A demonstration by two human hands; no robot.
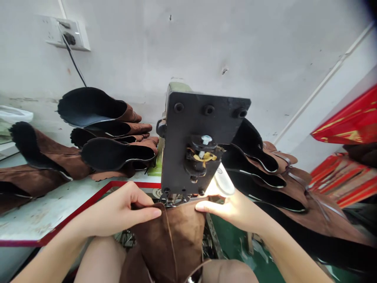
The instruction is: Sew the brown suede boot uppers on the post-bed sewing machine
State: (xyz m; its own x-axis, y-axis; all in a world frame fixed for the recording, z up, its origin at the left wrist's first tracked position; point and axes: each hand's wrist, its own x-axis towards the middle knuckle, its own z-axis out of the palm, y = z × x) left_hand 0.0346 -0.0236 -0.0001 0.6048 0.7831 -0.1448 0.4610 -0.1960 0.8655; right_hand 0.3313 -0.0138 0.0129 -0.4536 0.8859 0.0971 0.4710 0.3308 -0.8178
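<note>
A brown suede boot shaft [184,232] hangs down from the head of a sewing machine [203,118], its upper edge under the needle area. My left hand [126,210] pinches that edge on the left, thumb on the outer face and fingers curled behind. On the right my right hand [232,208] grips the same edge, thumb in front and its other fingers largely hidden. A bright white lamp [223,181] shines just above my right hand. The lower part of the boot shaft reaches down between my knees. The machine head hides the needle itself.
Several brown boot shafts with black lining [118,155] are stacked on the white table [44,222] at left. More boot shafts [282,188] lie in a pile at right. A wall socket [66,33] with a plugged cable is upper left; a red bag [350,118] sits far right.
</note>
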